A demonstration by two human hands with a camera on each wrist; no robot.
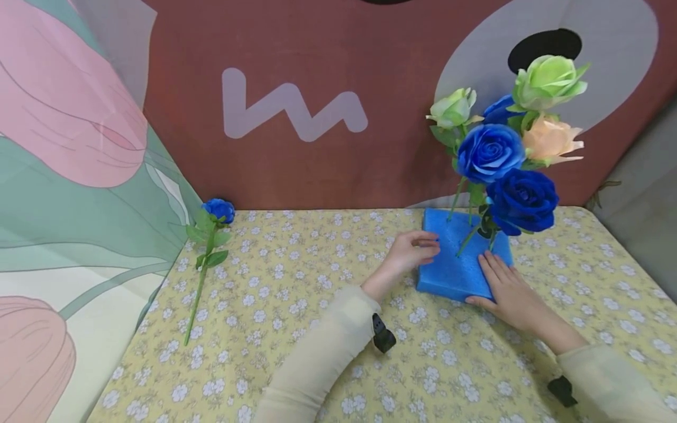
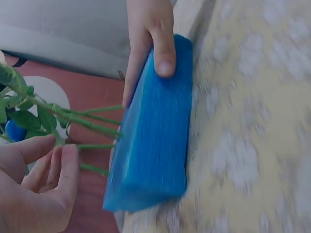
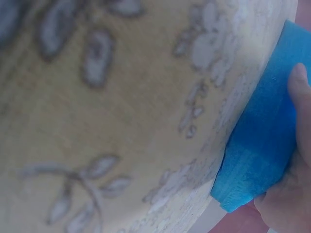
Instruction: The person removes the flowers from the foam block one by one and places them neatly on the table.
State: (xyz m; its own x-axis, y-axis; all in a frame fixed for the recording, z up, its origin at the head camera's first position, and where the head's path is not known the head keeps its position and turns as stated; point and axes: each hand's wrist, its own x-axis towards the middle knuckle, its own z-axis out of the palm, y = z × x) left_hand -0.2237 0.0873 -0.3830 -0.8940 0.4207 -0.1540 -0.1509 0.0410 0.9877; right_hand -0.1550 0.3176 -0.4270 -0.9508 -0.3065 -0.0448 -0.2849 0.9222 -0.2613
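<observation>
My head feed lists: one blue foam block [image 1: 446, 279], right side of worktop [image 1: 254, 382], bearing upright roses [image 1: 489, 153]. Left hand [image 1: 411, 251]: over the block's left part, fingers loosely bent, thumb near fingertips; I see nothing held. Right hand [image 1: 510, 294]: fingers extended on the block's top, thumb spread against its near side, resting without curling round. One loose blue rose [image 1: 218, 210]: far left.

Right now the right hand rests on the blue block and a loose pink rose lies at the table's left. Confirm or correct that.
Wrong colour: the head view shows the loose rose is blue. The right hand does rest on the blue block.
</observation>
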